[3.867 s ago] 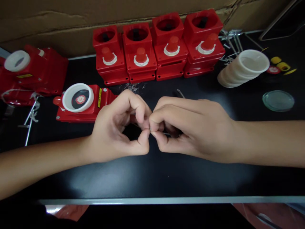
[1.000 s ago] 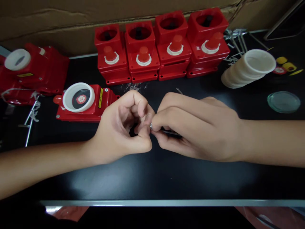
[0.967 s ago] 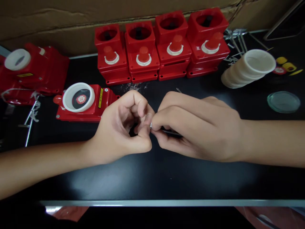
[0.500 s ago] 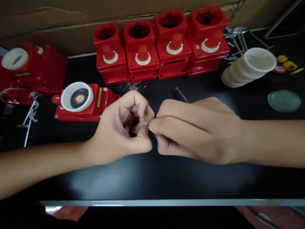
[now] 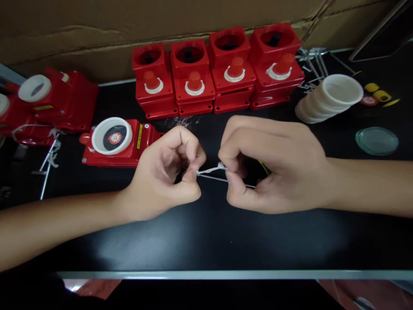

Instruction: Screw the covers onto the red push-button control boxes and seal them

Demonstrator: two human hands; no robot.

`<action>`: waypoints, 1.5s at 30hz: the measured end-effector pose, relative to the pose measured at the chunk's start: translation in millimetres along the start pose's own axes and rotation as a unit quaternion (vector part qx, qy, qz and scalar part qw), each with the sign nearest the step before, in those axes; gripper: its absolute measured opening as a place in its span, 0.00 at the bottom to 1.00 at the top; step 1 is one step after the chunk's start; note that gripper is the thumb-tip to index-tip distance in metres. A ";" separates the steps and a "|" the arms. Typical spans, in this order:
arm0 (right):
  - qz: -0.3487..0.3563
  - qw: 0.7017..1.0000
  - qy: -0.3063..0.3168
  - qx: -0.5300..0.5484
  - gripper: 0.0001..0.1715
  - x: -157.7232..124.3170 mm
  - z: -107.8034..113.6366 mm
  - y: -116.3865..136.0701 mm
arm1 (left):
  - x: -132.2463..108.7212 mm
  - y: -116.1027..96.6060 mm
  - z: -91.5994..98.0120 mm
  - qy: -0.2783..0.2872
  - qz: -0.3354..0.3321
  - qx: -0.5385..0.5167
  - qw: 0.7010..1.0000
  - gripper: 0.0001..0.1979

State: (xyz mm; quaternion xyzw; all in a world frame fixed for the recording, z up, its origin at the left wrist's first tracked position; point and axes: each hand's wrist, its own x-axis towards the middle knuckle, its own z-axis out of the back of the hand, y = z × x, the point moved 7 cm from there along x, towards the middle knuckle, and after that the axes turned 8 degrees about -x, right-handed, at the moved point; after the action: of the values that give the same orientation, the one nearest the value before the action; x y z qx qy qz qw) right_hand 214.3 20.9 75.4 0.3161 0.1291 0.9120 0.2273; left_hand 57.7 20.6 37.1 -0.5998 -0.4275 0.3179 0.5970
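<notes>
White string, twisted, knot near its right end, held up between both hands over the middle of the desk. Left hand: thumb and finger pinched on the string's left end, other fingers curled. Right hand: narrow pinch at the knotted end. Thin metal rod runs just below the string, left fingertips to right hand; can't tell which hand grips it. Thin yellow thing shows through the gap in the right hand, mostly hidden.

Containers: stack of white cups, tilted, top mouth facing up, toward the back right corner. Four red boxes in a row along the back edge, black piece inside each round opening, orange-red cap in a white ring on each. Lone red box lying toward the left edge; its white cup holds a black disc with a red-white sticker. Left hand covers part of this box's right end. More red boxes at the back left corner.

Others: loose metal rods behind the stack, partly blocked by it; yellow pieces and glass disc near the right edge; pale crumbs in front of the row; cardboard behind the back edge.
</notes>
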 end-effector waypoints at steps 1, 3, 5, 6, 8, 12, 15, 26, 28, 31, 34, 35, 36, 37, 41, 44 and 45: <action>-0.006 1.000 -0.008 0.008 0.11 0.3 1.7 -1.7 | -0.1 0.3 0.0 0.001 0.000 0.004 1.000 0.18; -0.024 0.999 -0.017 0.026 0.13 0.7 5.0 -5.6 | -1.2 1.1 -0.7 0.009 -0.006 0.020 1.000 0.17; -0.045 0.997 -0.028 0.049 0.15 0.7 9.7 -9.5 | -4.1 -0.4 -1.7 0.016 -0.032 0.048 0.998 0.16; -0.056 0.996 -0.036 0.058 0.16 0.7 12.9 -11.2 | -6.3 -2.7 -2.6 0.021 -0.052 0.073 0.996 0.16; -0.079 0.994 -0.043 0.067 0.16 0.1 19.1 -14.4 | -12.0 -9.0 -6.3 0.041 -0.089 0.148 0.984 0.20; -0.128 0.988 -0.024 0.076 0.14 -7.6 26.0 -19.9 | -22.4 -19.9 -13.8 0.101 -0.081 0.335 0.933 0.30; -0.150 0.987 -0.010 0.050 0.13 -19.8 29.1 -22.3 | -28.7 -18.5 -13.4 0.149 -0.027 0.471 0.869 0.24; 0.058 0.951 0.098 -0.286 0.14 -43.3 0.6 18.4 | -39.4 -7.8 -6.8 0.160 -0.128 0.575 0.792 0.13; 0.048 0.954 0.103 -0.276 0.13 -44.1 -5.4 19.5 | -39.0 -6.2 -8.5 0.155 -0.162 0.580 0.783 0.14; 0.040 0.961 0.095 -0.257 0.15 -45.5 -9.8 18.4 | -39.5 -3.8 -11.1 0.147 -0.207 0.595 0.763 0.14; 0.039 0.966 0.069 -0.248 0.17 -47.3 -7.9 17.7 | -40.7 -2.9 -12.3 0.145 -0.223 0.603 0.752 0.14; 0.038 0.967 0.060 -0.243 0.17 -47.7 -6.1 17.6 | -41.2 -2.9 -12.5 0.146 -0.224 0.605 0.750 0.15; 0.035 0.969 0.051 -0.238 0.16 -47.8 -3.4 17.3 | -41.6 -3.3 -12.6 0.147 -0.225 0.607 0.748 0.15; 0.030 0.971 0.046 -0.231 0.16 -47.5 -0.2 16.4 | -42.0 -3.5 -12.7 0.149 -0.226 0.609 0.746 0.16; -0.011 0.979 0.024 -0.201 0.11 -40.5 25.5 4.8 | -42.8 -3.2 -11.7 0.153 -0.230 0.612 0.741 0.17; -0.037 0.975 -0.045 -0.216 0.08 -31.8 63.1 -12.9 | -43.1 -1.1 -10.1 0.156 -0.233 0.604 0.746 0.15; -0.045 0.973 -0.063 -0.219 0.09 -29.4 75.6 -21.4 | -43.2 -0.3 -9.4 0.157 -0.233 0.602 0.748 0.15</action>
State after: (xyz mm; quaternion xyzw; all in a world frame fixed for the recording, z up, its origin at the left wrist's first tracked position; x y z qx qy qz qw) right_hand 289.9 31.7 110.1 0.3096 -0.0749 0.8852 0.3392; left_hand 47.4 -22.2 32.6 -0.0397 -0.1743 0.2619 0.9484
